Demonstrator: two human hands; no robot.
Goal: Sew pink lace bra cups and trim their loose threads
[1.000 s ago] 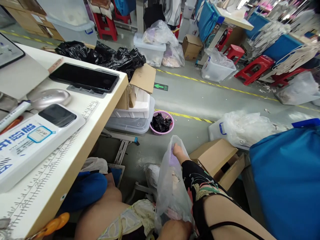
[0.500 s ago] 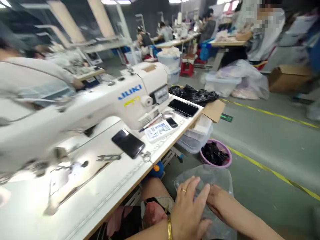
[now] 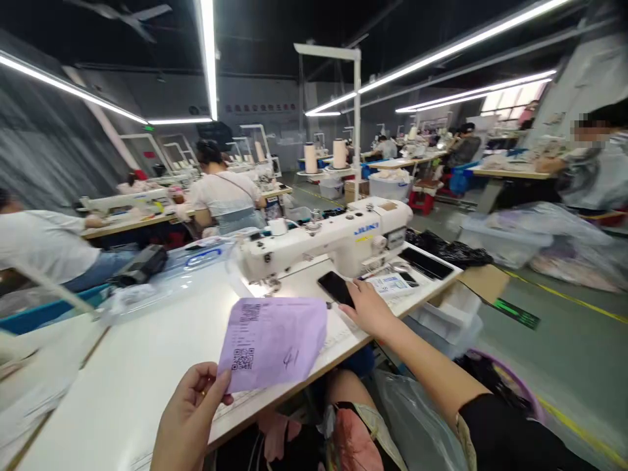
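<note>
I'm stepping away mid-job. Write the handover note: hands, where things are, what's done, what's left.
Left hand: pinches the corner of the purple slip, which bears a QR code, above the white table.
Right hand: reaches out to the black phone by the sewing machine, fingers on it, not lifted.
Clear plastic bag lies at the lap.
Done: slip in hand.
Left: lift the phone, probably to scan the code.

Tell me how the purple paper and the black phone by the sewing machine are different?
The purple paper is pale lilac with a printed QR code and handwriting; the black phone is dark, glossy and blank. The paper is held up off the table by the left hand; the phone lies flat on the table, with the right hand touching it. The paper looks much bigger than the phone. Both are flat and roughly rectangular.
</note>
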